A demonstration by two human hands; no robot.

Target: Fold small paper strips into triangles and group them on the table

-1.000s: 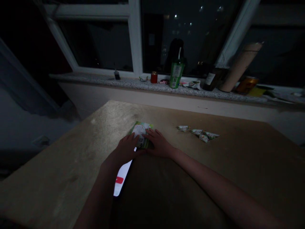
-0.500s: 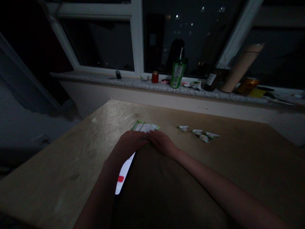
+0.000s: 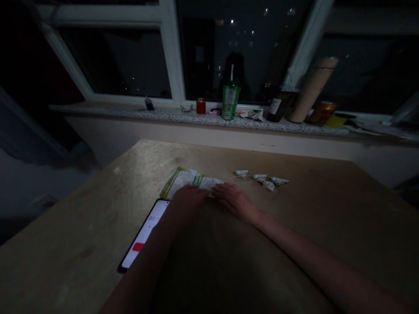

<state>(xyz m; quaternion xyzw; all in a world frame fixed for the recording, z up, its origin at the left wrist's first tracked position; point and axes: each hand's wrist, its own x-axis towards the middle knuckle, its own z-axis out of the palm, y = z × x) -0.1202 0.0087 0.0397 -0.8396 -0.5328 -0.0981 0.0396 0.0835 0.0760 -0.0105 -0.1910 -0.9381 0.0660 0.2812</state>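
Note:
A flattened green and white paper wrapper (image 3: pixel 183 179) lies on the brown table (image 3: pixel 321 205). My left hand (image 3: pixel 188 198) rests on its near edge, fingers bent down onto the paper. My right hand (image 3: pixel 234 200) lies flat beside it, fingertips pressing the wrapper's right end. Both hands hold the paper down against the table. The room is dark and fine finger detail is hard to see.
A lit phone (image 3: pixel 144 233) lies left of my left forearm. Small folded wrapper pieces (image 3: pixel 266 181) sit to the right. On the stone windowsill (image 3: pixel 163 114) stand a green cup with a straw (image 3: pixel 230 101), a red can (image 3: pixel 200 106), a bottle (image 3: pixel 278 104) and a cardboard tube (image 3: pixel 310 89).
The wrapper now lies longer and flatter, spread leftward. Both hands have slid along it. The view has shifted, and more of the phone shows beside my left arm.

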